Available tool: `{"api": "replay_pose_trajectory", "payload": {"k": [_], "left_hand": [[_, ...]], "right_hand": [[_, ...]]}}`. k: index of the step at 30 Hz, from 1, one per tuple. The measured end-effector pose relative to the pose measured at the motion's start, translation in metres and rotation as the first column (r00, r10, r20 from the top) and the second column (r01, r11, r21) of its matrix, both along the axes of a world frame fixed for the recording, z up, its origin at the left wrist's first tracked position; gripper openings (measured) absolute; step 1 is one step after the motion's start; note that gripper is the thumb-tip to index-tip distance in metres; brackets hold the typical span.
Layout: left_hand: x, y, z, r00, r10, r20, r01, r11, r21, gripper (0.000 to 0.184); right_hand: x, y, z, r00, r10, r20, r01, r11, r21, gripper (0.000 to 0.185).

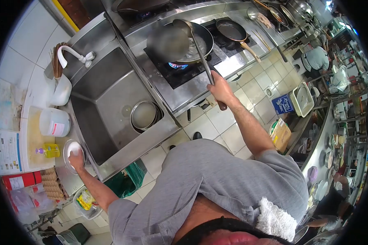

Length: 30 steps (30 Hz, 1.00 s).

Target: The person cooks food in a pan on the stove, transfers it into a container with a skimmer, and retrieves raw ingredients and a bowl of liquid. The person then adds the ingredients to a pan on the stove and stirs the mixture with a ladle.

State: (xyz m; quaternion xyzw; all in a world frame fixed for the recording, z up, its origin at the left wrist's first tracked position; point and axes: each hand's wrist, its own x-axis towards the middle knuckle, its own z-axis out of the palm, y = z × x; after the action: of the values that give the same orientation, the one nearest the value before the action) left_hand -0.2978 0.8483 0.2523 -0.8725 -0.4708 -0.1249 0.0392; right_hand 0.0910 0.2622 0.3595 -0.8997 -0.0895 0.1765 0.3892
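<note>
My right hand [223, 90] is closed round the handle of a long metal ladle [201, 53], whose bowl end is over a wok [206, 36] on a lit burner. A blurred patch covers the left part of the wok. At the far left, my left hand [76, 160] reaches into a round metal bowl [83, 166] with something white [74, 148] in it or at its rim. Its fingertips are at the white thing, and I cannot make out whether they grip it.
A sink [106, 106] with stacked round pans [144, 115] lies between my hands. A frying pan [231, 30] sits right of the wok. Yellow bottle [52, 150] and egg trays [53, 183] stand near the bowl. Co-workers [317, 59] are at the right.
</note>
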Motion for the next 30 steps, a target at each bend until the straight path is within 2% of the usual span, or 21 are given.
{"api": "replay_pose_trajectory", "payload": {"k": [2,3,4,5,6,8,10,11,12,15,17,18,20,21,22,23,24,25,27,28,30], "left_hand": [[0.004,-0.024,0.016,0.981,0.180,-0.077,-0.187,0.978,-0.095,0.054],[0.006,-0.025,0.021,0.980,0.182,-0.074,-0.189,0.977,-0.096,0.054],[0.007,-0.025,0.026,0.980,0.193,-0.053,-0.200,0.958,-0.208,0.061],[0.008,-0.024,0.029,0.978,0.206,-0.035,-0.206,0.926,-0.316,0.068],[0.008,-0.021,0.028,0.977,0.211,-0.032,-0.210,0.925,-0.318,0.068],[0.005,-0.009,0.027,0.982,0.170,0.082,-0.099,0.832,-0.545,0.073],[0.003,-0.003,0.022,0.978,0.185,0.100,-0.101,0.832,-0.545,0.072],[0.002,-0.001,0.019,0.974,0.192,0.117,-0.099,0.834,-0.543,0.071],[0.002,0.000,0.017,0.975,0.190,0.116,-0.098,0.833,-0.545,0.071],[0.002,0.003,0.011,0.973,0.181,0.142,-0.077,0.840,-0.536,0.070],[0.003,0.007,0.007,0.974,0.173,0.144,-0.072,0.846,-0.528,0.068],[0.003,0.010,0.005,0.975,0.171,0.143,-0.071,0.847,-0.527,0.068],[0.006,0.011,0.007,0.988,0.134,0.077,-0.077,0.856,-0.511,0.068],[0.008,0.008,0.010,0.988,0.135,0.076,-0.078,0.857,-0.509,0.068],[0.010,0.001,0.015,0.989,0.130,0.075,-0.078,0.870,-0.486,0.066],[0.013,-0.005,0.018,0.989,0.125,0.074,-0.077,0.882,-0.465,0.064],[0.016,-0.009,0.020,0.989,0.125,0.075,-0.076,0.882,-0.466,0.064],[0.018,-0.013,0.022,0.989,0.137,0.059,-0.099,0.897,-0.430,0.061],[0.014,-0.009,0.018,0.988,0.149,0.041,-0.122,0.913,-0.388,0.058],[0.009,0.000,0.007,0.989,0.126,0.074,-0.091,0.927,-0.363,0.053],[0.006,0.007,-0.002,0.989,0.104,0.106,-0.063,0.939,-0.338,0.048]], "right_hand": [[0.012,0.002,-0.024,0.970,0.043,0.240,-0.014,0.993,-0.118,0.046],[0.014,0.007,-0.019,0.990,0.036,0.140,-0.025,0.996,-0.081,0.049],[0.013,0.009,-0.012,0.989,0.040,0.145,-0.029,0.996,-0.081,0.049],[0.008,0.010,-0.002,0.999,0.005,-0.048,-0.004,1.000,0.028,0.051],[0.002,0.012,0.007,0.970,-0.010,-0.244,0.042,0.991,0.128,0.053],[0.001,0.001,0.006,0.966,-0.036,-0.256,0.085,0.980,0.180,0.058],[0.006,-0.013,-0.001,0.997,0.030,-0.073,-0.026,0.998,0.059,0.060],[0.006,-0.016,-0.003,0.998,0.021,0.051,-0.021,1.000,0.004,0.058],[0.007,-0.017,-0.008,0.999,0.019,0.049,-0.019,1.000,0.002,0.058],[0.021,-0.012,-0.024,0.971,-0.016,0.238,0.037,0.996,-0.086,0.053],[0.027,-0.007,-0.026,0.989,-0.015,-0.149,0.060,0.952,0.300,0.058],[0.030,-0.006,-0.016,0.989,-0.017,-0.150,0.062,0.952,0.301,0.058],[0.032,-0.003,0.011,0.969,0.010,-0.248,0.022,0.992,0.125,0.045],[0.034,-0.002,0.006,0.999,0.015,-0.043,-0.016,1.000,-0.014,0.045],[0.037,-0.003,-0.007,0.999,0.017,-0.044,-0.017,1.000,-0.012,0.045],[0.042,-0.004,-0.026,0.977,0.058,0.206,-0.035,0.993,-0.114,0.048],[0.042,-0.004,-0.030,0.891,0.121,0.438,-0.026,0.976,-0.216,0.050],[0.044,-0.003,-0.032,0.891,0.121,0.438,-0.026,0.976,-0.217,0.050],[0.044,0.004,-0.033,0.973,0.125,0.195,-0.106,0.989,-0.105,0.055],[0.034,0.008,-0.018,0.973,0.123,0.197,-0.104,0.989,-0.102,0.055],[0.005,0.010,0.010,0.982,0.015,-0.188,0.001,0.997,0.082,0.054]]}}
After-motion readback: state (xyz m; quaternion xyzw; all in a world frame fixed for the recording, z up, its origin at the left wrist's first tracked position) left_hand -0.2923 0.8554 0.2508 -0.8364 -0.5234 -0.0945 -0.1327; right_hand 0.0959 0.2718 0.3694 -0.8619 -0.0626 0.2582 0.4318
